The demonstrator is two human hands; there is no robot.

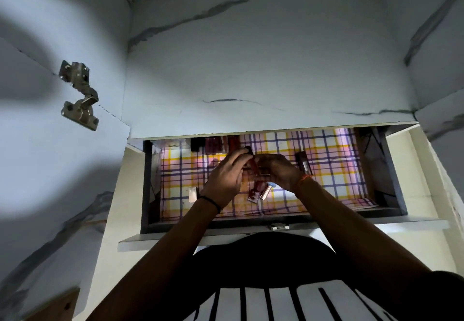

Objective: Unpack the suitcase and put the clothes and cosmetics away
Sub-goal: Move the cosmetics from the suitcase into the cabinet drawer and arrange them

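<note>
An open drawer [396,177] lined with checked paper [326,165] sits inside a wardrobe. Both my hands hover over its middle. My left hand [224,177] curls its fingers round a dark red cosmetic tube with a black cap [249,153]. My right hand [278,172] grips a bunch of small tubes [258,191] whose red and rose-gold ends stick out below the palm. More red tubes [221,145] stand in a row at the drawer's back edge. A dark lipstick-like tube [304,163] lies right of my right hand.
A small pale rectangular item [192,194] lies at the drawer's front left. Above the drawer runs a marble-patterned shelf panel [263,69]. A metal door hinge [80,92] is fixed to the left wall. The drawer's front lip [278,227] is close to my chest.
</note>
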